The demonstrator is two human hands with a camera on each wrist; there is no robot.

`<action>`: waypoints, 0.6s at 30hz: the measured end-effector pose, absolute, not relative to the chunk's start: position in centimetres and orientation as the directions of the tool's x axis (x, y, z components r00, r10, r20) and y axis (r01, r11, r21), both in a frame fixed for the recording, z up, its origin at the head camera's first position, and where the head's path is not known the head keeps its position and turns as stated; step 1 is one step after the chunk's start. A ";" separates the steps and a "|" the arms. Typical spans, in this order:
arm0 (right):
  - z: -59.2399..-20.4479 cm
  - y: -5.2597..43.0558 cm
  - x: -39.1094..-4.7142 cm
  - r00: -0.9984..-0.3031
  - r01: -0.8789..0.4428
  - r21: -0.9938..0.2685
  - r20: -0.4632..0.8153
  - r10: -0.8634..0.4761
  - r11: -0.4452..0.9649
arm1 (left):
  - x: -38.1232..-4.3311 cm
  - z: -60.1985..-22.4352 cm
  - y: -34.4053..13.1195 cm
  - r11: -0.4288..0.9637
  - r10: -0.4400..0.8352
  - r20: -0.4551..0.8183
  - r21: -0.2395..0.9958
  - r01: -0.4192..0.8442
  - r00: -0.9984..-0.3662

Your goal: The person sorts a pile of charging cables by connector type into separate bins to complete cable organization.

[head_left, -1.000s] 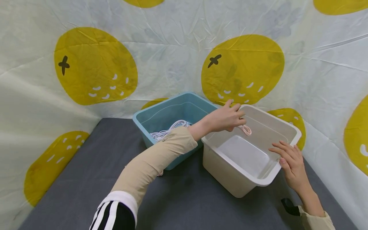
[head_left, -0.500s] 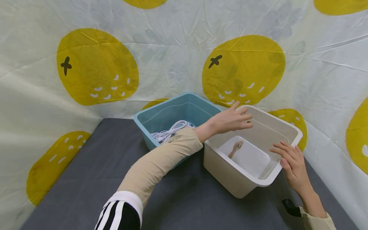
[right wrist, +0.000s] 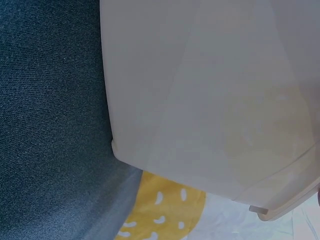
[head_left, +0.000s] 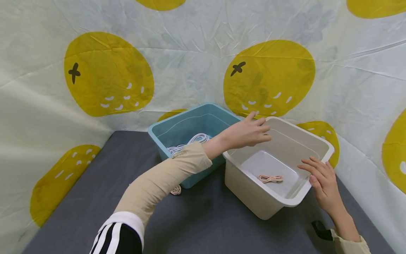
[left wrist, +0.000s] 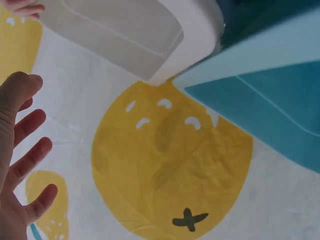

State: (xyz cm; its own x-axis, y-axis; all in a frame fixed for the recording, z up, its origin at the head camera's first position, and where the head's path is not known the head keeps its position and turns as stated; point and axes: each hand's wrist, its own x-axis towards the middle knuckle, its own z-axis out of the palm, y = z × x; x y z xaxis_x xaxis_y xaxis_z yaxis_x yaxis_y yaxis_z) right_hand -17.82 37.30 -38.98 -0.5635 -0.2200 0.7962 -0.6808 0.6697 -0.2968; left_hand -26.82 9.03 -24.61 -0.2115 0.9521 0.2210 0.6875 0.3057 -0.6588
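A folded bundle of pale pink cord [head_left: 270, 179] lies on the floor of the beige bin [head_left: 245, 188]. Over that bin's left corner hovers my left hand [head_left: 248, 132], holding nothing; its spread fingers [left wrist: 30, 165] also show in the left wrist view. My right hand [head_left: 321, 183] rests at the bin's right rim with its fingers extended over the edge. White cord bundles [head_left: 198, 138] sit inside the blue bin [head_left: 193, 181], partly hidden by my left arm. Another pink cord bundle [head_left: 176, 190] is on the table beside the blue bin, half covered by the sleeve.
Both bins stand close together on a dark grey tabletop [head_left: 203, 225]. A white cloth with yellow fruit prints [head_left: 187, 70] hangs behind and at the sides. The right wrist view is mostly filled by the beige bin's outer wall [right wrist: 200, 100].
My left hand let go of the pink cord bundle, which dropped to the beige bin's floor. The hand then drew back slightly left. My right hand stayed at the rim.
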 end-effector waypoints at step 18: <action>-39.0 37.3 -17.7 -0.577 -0.673 -0.306 0.787 -0.219 0.674 | -24.8 -22.7 2.9 0.342 0.939 0.212 -0.637 0.691 -0.269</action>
